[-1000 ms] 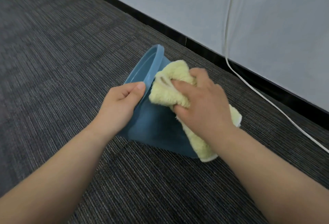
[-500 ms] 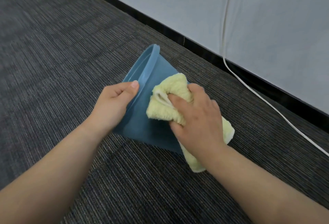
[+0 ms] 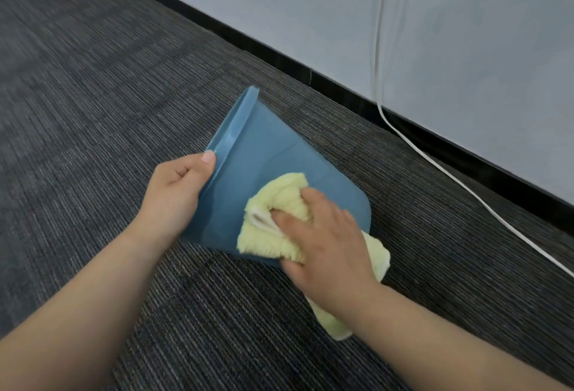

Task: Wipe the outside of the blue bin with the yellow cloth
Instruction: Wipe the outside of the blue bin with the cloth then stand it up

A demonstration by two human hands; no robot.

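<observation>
The blue bin lies tipped on its side on the carpet, its rim pointing up and to the left, its base toward the lower right. My left hand grips the rim, thumb on the outer edge. The yellow cloth is bunched against the bin's outer wall near the base, and my right hand presses down on it. Part of the cloth trails out under my right wrist onto the carpet.
Dark striped carpet covers the floor all around. A grey wall with a black skirting board runs diagonally behind the bin. A white cable hangs down the wall and trails across the carpet to the right.
My right hand has slid the cloth down the bin's wall from near the rim toward the base. The left hand has kept its hold on the rim.
</observation>
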